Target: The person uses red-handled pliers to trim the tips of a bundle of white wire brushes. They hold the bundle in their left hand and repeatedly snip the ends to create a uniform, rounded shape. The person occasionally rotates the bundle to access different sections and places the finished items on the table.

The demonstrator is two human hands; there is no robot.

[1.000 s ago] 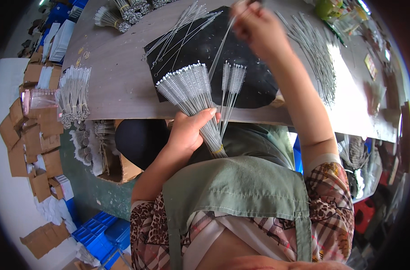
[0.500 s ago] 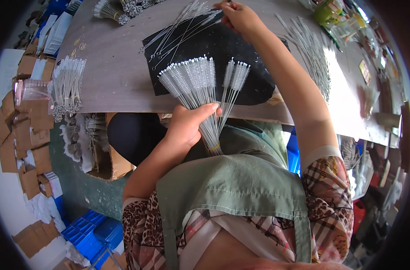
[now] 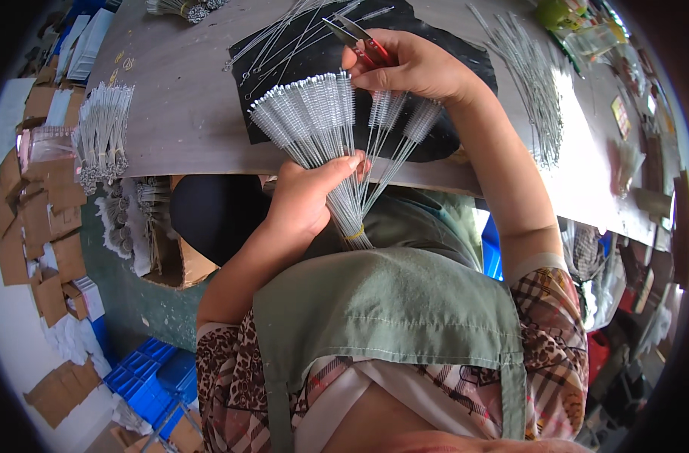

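Note:
My left hand [image 3: 307, 192] is wrapped around the thin wire stems of a bundle of straw-cleaning brushes [image 3: 303, 113], bristle heads fanned upward. A yellow band [image 3: 354, 233] ties the stems lower down, near my apron. To the right, a few brush heads [image 3: 422, 121] stand apart from the main fan. My right hand [image 3: 424, 68] holds a small pair of scissors [image 3: 371, 49] with red handles, blades pointing up and left. Its fingertips are right at the brush tips; whether they touch one is hard to tell. Beneath lies a black sheet [image 3: 265, 87].
Loose looped-end brushes [image 3: 284, 41] lie across the sheet's far left. A tied brush bundle [image 3: 103, 132] sits at the table's left edge, and a long pile of brushes [image 3: 529, 83] at the right. Blue bins [image 3: 152, 381] and flattened cardboard [image 3: 27, 226] are on the left.
My right hand has come back from the sheet's far edge to the brush tips, and the scissors now show. Another cluster of brush heads has separated at the right of the fan.

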